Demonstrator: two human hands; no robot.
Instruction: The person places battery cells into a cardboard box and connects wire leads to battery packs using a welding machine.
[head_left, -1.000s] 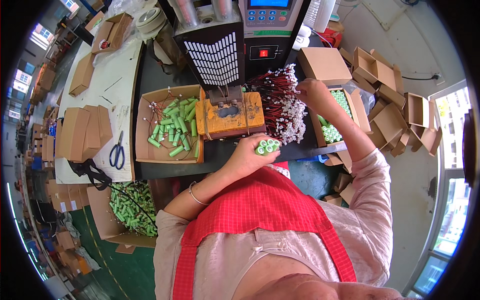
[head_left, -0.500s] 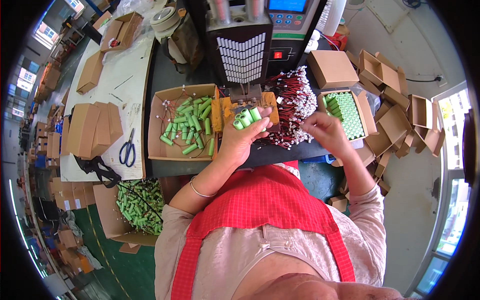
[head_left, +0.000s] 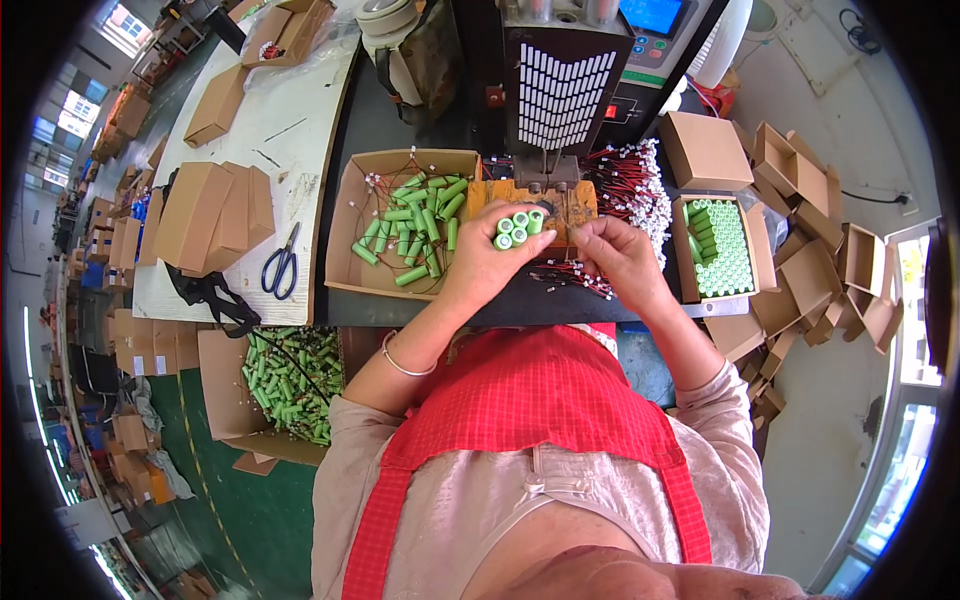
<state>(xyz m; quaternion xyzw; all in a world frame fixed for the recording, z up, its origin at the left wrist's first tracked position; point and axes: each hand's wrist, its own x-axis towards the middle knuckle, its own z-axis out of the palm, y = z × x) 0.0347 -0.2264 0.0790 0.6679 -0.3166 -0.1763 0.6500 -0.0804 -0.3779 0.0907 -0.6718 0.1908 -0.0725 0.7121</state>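
Green cells [head_left: 517,226] hide the left hand's [head_left: 487,262] fingertips.

Green cells [head_left: 517,226]: smooth, glossy plastic sleeve, pale end caps. Boxes [head_left: 352,262]: matt brown cardboard. Jig block [head_left: 572,203]: worn, scuffed wood-like surface. Scissors [head_left: 283,263]: bare metal blades, blue plastic handles. Apron [head_left: 530,400]: red checked cloth.

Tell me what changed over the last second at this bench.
The right hand drew back from the tray of upright green cells to the wooden jig. The left hand carried its bundle of green cells up to the jig. Unchanged: the box of loose cells and scissors.
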